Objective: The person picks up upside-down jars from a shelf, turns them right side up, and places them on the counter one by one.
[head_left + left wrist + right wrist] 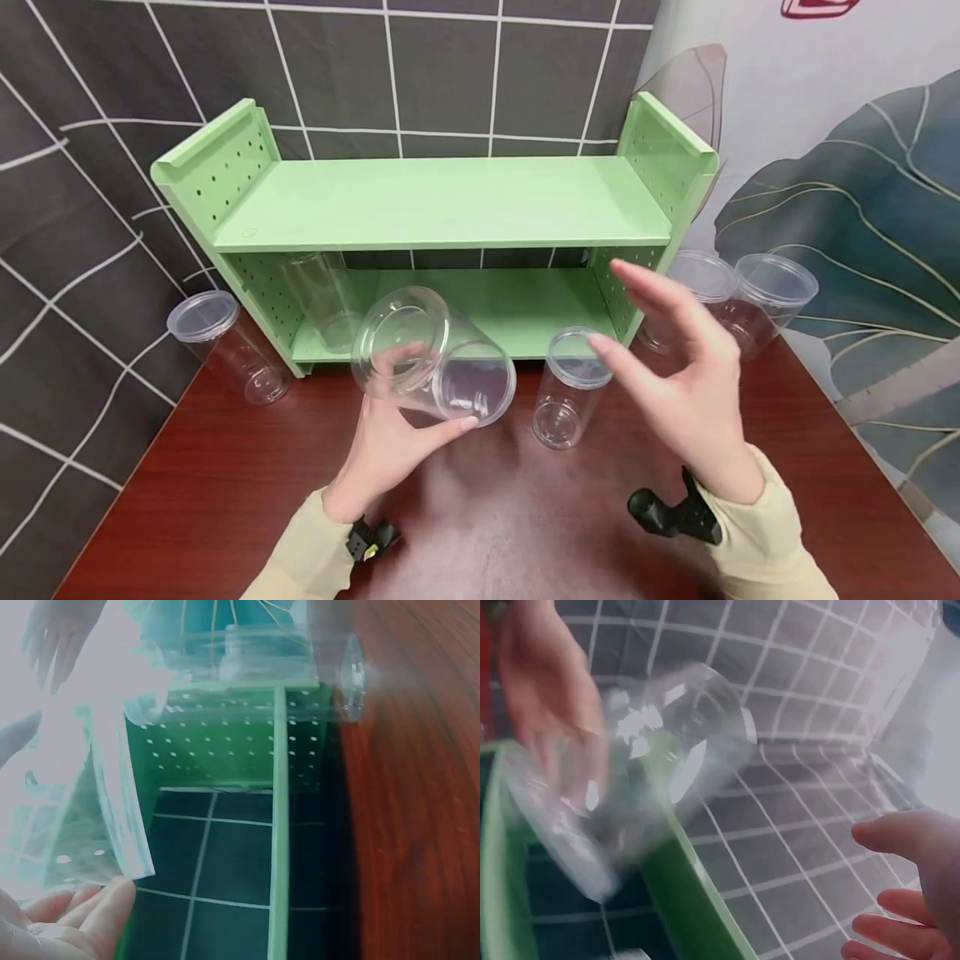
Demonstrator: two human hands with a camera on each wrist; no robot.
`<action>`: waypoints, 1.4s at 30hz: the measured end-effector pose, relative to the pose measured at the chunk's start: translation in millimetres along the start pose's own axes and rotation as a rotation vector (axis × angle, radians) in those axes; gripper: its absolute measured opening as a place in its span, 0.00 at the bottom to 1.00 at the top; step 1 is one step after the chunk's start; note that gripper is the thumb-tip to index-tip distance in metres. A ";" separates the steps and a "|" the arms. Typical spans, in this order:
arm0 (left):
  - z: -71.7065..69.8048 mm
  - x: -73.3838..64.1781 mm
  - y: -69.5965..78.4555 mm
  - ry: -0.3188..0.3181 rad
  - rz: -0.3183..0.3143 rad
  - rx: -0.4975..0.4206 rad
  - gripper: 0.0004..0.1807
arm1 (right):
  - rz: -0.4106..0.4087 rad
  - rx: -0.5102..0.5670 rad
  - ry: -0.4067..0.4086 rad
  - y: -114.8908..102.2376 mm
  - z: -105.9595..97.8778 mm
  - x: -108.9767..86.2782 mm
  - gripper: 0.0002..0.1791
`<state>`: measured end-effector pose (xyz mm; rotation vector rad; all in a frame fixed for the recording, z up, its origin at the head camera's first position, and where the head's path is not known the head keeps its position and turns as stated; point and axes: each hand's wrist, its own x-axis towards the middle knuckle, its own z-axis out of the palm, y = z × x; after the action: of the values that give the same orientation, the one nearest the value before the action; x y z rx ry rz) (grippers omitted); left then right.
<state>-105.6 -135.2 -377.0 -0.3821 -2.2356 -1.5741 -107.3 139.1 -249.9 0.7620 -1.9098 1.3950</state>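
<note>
My left hand [390, 454] grips a clear plastic jar [474, 379] in the air before the green shelf [442, 204]. The jar lies tilted, one round end toward the upper left, the other toward the lower right. The thumb presses near the lower right rim; the fingers show through the clear wall. To the right, my right hand [686, 383] is raised with thumb and fingers spread, nothing between them. Its thumb tip overlaps the edge of a lidded clear jar [567, 400] upright on the table; whether they touch I cannot tell. In the right wrist view the held jar [682, 750] is blurred.
Another clear jar [322, 304] stands on the shelf's lower level, at the left. A lidded jar [232, 350] is left of the shelf; two more, a nearer jar [776, 283] and its neighbour [701, 275], stand at the right. Dark tiled wall covering [442, 79] rises behind.
</note>
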 end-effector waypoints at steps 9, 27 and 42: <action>0.4 -3.1 14.7 -0.065 0.199 -0.192 0.53 | -0.099 0.021 -0.350 2.1 21.2 -23.0 0.44; 3.6 -1.0 7.6 -0.183 0.360 -0.490 0.58 | -0.163 0.059 -0.397 28.8 49.6 -43.9 0.52; -38.3 17.1 -11.4 0.066 0.444 -0.398 0.62 | -0.227 0.063 -0.232 34.9 48.1 -39.8 0.50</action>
<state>-119.9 -175.1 -367.3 -0.8551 -1.6280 -1.7339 -117.0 105.3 -312.3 1.1775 -1.8864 1.2758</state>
